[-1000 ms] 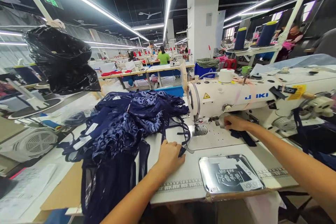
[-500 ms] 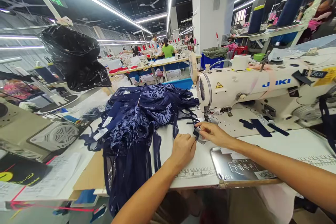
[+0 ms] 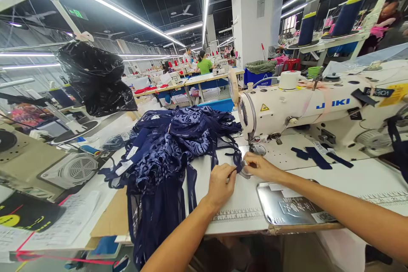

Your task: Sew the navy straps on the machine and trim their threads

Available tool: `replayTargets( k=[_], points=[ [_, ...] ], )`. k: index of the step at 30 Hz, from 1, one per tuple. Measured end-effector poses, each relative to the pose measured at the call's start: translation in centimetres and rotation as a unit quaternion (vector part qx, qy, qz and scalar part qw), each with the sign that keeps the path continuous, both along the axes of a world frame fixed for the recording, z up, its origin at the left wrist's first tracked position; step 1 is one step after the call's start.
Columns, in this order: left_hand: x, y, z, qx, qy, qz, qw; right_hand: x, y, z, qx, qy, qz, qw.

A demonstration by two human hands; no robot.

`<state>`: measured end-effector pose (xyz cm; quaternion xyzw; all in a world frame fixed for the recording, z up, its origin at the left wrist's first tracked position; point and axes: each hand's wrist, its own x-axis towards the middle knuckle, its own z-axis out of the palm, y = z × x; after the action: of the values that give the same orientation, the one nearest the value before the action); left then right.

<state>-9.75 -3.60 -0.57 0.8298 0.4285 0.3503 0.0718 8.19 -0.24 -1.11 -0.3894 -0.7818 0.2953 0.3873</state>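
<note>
My left hand (image 3: pixel 222 182) is closed, its thumb and finger pinching a narrow navy strap (image 3: pixel 237 162) in front of the sewing machine. Just to its right, my right hand (image 3: pixel 259 167) is closed too, fingertips pressed together at a small grey piece (image 3: pixel 245 166) beside the strap's end. The needle area (image 3: pixel 251 146) of the white sewing machine (image 3: pixel 287 106) lies just behind my right fingers. Navy lace garments (image 3: pixel 178 136) are heaped to the left, with straps trailing toward my hands and long pieces hanging over the table's front edge.
A metal plate (image 3: pixel 291 204) lies on the table right of my hands, near a printed ruler (image 3: pixel 237 216). Navy fabric scraps (image 3: pixel 318 158) rest on the machine bed. A black plastic bag (image 3: pixel 95 76) hangs at the left. A person in green (image 3: pixel 204 64) sits farther back.
My right hand's fingers have drawn together at the small grey piece. My left hand now pinches the strap near its end. The whole view has shifted slightly.
</note>
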Motion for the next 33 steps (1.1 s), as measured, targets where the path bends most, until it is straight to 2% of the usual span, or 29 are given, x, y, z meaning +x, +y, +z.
replayTargets(
  k=[3,6,9,11,13,15,17,20,22,24,28,33],
  points=[
    [-0.1,0.1,0.2,-0.073,-0.086,0.011,0.994,0.0,-0.5,0.6,0.021,0.044,-0.021,0.999],
    [-0.1,0.2,0.4,-0.15,-0.16,-0.002,0.976,-0.2,-0.9,1.2,-0.003,0.086,0.005,0.996],
    [0.1,0.2,0.7,-0.218,-0.236,-0.028,0.947,-0.9,-0.9,1.3,-0.085,0.125,0.05,0.987],
    [0.1,0.1,1.0,-0.26,-0.286,-0.048,0.921,-1.3,-0.7,1.1,-0.103,0.134,0.038,0.985],
    [0.1,0.1,1.2,-0.297,-0.325,-0.064,0.896,-1.5,-0.5,1.0,-0.079,0.124,-0.001,0.989],
    [0.1,0.0,1.5,-0.324,-0.35,-0.072,0.876,-1.6,-0.6,1.0,-0.046,0.12,-0.029,0.991],
    [0.2,-0.1,1.6,-0.34,-0.365,-0.073,0.864,-1.6,-1.0,1.3,-0.051,0.139,-0.028,0.989],
    [0.2,-0.2,1.9,-0.357,-0.382,-0.076,0.849,-1.6,-1.6,1.6,-0.134,0.18,0.014,0.974],
    [0.3,-0.3,1.9,-0.372,-0.386,-0.085,0.84,-1.7,-1.9,1.7,-0.158,0.193,0.044,0.967],
    [0.3,-0.3,1.9,-0.385,-0.385,-0.094,0.834,-1.8,-1.8,1.6,-0.135,0.192,0.044,0.971],
    [0.1,-0.1,1.7,-0.406,-0.382,-0.113,0.823,-1.8,-1.4,1.4,-0.073,0.164,-0.008,0.984],
    [0.0,0.1,1.4,-0.419,-0.385,-0.12,0.813,-1.5,-1.2,1.3,0.064,0.119,-0.049,0.99]
  ],
)
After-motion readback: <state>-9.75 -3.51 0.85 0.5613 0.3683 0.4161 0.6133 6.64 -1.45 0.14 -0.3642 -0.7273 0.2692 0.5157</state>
